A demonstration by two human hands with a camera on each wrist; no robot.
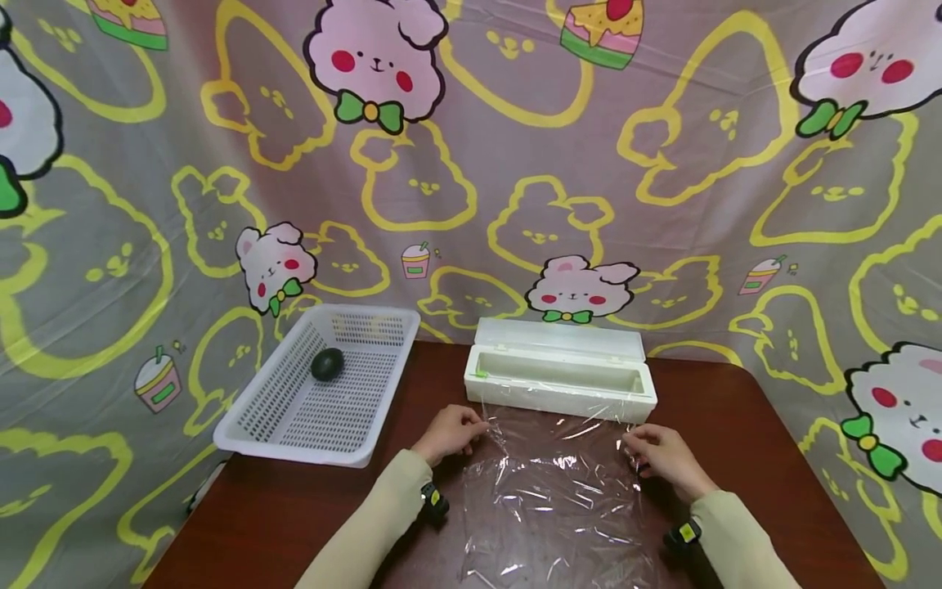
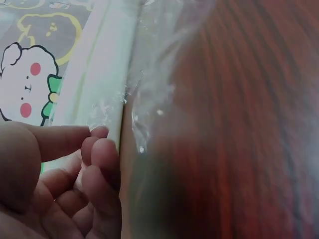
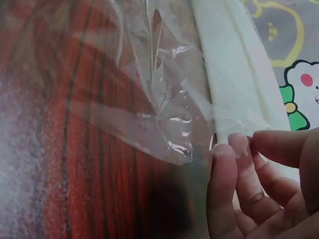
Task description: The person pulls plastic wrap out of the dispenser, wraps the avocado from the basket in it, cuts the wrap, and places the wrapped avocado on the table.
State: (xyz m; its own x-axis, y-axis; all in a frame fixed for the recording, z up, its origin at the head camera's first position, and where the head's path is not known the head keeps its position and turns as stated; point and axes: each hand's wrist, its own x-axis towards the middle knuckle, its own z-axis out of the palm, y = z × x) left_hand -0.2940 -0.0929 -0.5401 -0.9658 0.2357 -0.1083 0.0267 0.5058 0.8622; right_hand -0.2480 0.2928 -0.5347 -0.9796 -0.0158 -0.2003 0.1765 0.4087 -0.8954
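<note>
The left hand (image 1: pixel 451 432) is pinching one side of the clear film (image 1: pixel 559 507), and the right hand (image 1: pixel 666 458) is pinching the other side. On both hands the fingers (image 2: pixel 105 157) are curling in, and the thumbs are pressing the film against them. The film is lying on the tabletop (image 1: pixel 706 401) between the arms, running out of the bottom of the head view. Its far end is resting over the front of the white box (image 1: pixel 473 389), whose lid (image 1: pixel 559 339) is leaning open at the back. Nobody can tell from here whether the film is cut loose or is joining the box.

The film is looking thin and wrinkly, so it could be sticking to itself if the hands come too close together. If one hand pulls harder, the film could be going crooked or ripping near the thumb. The fingers are holding only a small bit, so it could be slipping out. If the film is joining the box, a big tug could be dragging the box along.

To the left, a white basket (image 1: pixel 294 451) is sitting well apart from the film, and a dark green fruit (image 1: pixel 327 365) is lying inside.
</note>
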